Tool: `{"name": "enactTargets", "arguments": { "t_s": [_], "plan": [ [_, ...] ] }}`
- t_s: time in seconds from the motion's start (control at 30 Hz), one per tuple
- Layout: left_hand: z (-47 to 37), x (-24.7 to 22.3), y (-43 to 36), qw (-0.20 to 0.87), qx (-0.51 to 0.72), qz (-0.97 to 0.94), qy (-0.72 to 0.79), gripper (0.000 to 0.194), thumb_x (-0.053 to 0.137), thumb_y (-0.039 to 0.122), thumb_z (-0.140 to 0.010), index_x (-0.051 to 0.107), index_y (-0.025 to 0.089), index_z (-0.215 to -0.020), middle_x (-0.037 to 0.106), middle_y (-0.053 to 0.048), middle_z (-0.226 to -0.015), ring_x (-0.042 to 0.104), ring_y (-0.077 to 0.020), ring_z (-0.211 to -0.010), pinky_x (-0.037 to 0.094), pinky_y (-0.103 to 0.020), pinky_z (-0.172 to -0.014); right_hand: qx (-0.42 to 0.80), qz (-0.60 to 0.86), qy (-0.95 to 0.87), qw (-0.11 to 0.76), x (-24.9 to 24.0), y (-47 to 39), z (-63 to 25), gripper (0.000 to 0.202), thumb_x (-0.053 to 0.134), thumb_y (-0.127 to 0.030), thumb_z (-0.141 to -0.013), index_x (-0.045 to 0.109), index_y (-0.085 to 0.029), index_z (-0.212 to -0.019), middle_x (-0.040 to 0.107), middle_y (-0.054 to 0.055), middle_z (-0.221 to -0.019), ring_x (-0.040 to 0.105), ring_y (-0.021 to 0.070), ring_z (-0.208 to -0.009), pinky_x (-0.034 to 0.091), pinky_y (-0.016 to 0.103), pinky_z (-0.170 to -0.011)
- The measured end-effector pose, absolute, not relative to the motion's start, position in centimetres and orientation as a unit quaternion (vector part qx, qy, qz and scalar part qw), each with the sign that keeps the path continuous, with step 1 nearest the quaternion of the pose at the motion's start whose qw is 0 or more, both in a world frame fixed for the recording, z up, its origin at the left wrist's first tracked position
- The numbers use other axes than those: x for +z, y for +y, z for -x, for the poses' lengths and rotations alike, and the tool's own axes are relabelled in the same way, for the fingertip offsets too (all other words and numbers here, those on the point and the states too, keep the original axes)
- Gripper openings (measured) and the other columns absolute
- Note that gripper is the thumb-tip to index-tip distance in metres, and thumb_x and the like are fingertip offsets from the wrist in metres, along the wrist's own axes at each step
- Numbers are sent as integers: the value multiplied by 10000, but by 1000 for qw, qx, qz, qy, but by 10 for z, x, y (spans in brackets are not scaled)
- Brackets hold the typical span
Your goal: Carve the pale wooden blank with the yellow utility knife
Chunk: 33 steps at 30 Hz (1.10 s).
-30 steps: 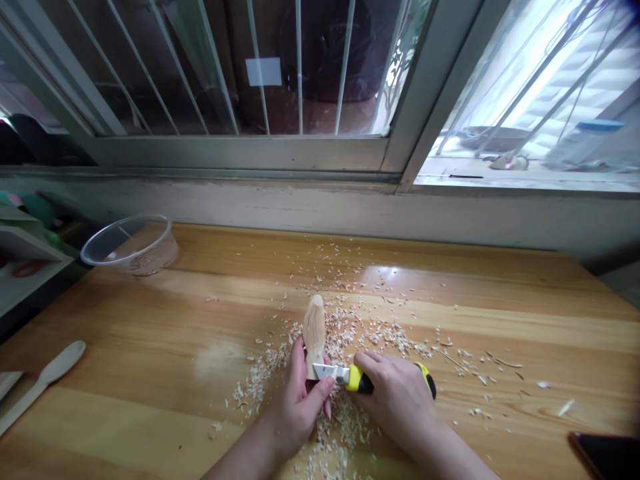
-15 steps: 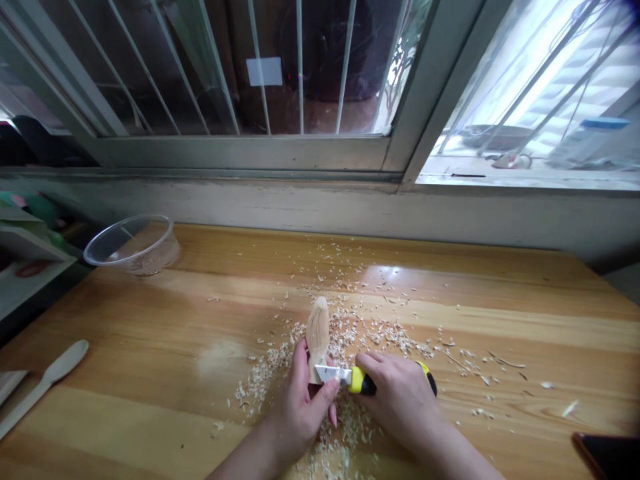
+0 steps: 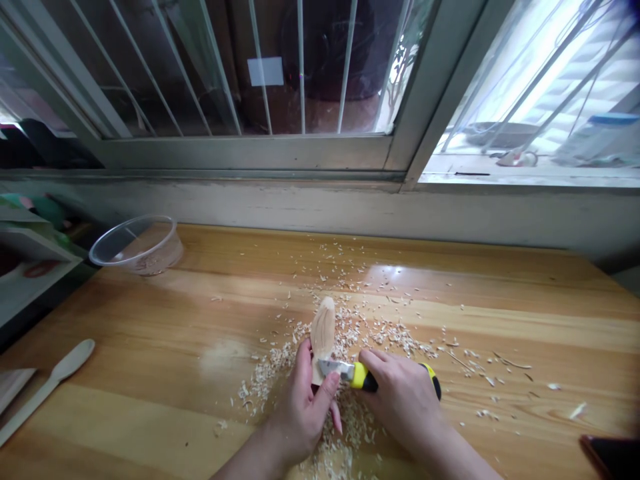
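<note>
The wooden piece, gripped in the left hand over the surface, now leans slightly further right, while the right hand clasps the knife, its blade still against the wood's lower end.

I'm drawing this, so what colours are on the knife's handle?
The knife's handle is bright yellow and black, best seen in the head view.
</note>
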<state>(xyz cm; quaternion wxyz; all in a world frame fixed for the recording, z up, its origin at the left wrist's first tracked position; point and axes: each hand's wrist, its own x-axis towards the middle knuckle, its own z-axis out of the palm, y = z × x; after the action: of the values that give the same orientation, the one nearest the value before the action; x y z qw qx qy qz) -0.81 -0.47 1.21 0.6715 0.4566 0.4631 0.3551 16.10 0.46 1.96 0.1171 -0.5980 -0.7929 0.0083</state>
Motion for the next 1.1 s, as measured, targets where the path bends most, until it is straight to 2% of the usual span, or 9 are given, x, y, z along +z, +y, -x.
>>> {"name": "enactTargets", "arguments": {
  "t_s": [0.1, 0.33, 0.67, 0.87, 1.1],
  "plan": [
    [8, 8, -5, 692, 370, -441, 436, 637, 532, 519, -826, 160, 271, -1279, 528, -46, -1016, 533, -54, -440, 459, -207, -436, 32, 582, -803, 120, 22, 6, -163, 122, 624, -141, -628, 535, -223, -645, 629, -34, -617, 570, 133, -555, 265, 234, -534],
    [9, -4, -6, 705, 393, -440, 395, 590, 532, 463, -849, 167, 279, -1274, 461, -52, -1056, 549, -75, -532, 526, -260, -523, 34, 575, -809, 121, 17, 7, -165, 115, 618, -142, -624, 543, -225, -649, 635, -36, -625, 573, 137, -558, 267, 239, -547],
    [8, -1, -6, 674, 386, -463, 427, 614, 485, 526, -850, 160, 278, -1308, 516, -50, -1020, 568, -73, -475, 509, -237, -465, 11, 593, -798, 104, 19, 5, -160, 115, 651, -205, -663, 538, -225, -649, 625, -36, -596, 570, 138, -527, 253, 240, -521],
    [7, 3, -5, 664, 353, -474, 458, 589, 449, 525, -869, 158, 260, -1307, 562, -41, -973, 572, -67, -443, 462, -196, -429, -11, 597, -794, 116, 20, 6, -161, 137, 681, -195, -641, 547, -221, -654, 633, -27, -631, 572, 145, -568, 262, 242, -543],
    [3, 9, -8, 681, 410, -406, 451, 715, 589, 505, -796, 157, 256, -1308, 537, -51, -1028, 562, -72, -493, 498, -227, -489, 40, 580, -806, 111, 22, 9, -163, 111, 645, -164, -635, 550, -220, -648, 635, -30, -633, 571, 140, -566, 274, 236, -547]
  ]
}}
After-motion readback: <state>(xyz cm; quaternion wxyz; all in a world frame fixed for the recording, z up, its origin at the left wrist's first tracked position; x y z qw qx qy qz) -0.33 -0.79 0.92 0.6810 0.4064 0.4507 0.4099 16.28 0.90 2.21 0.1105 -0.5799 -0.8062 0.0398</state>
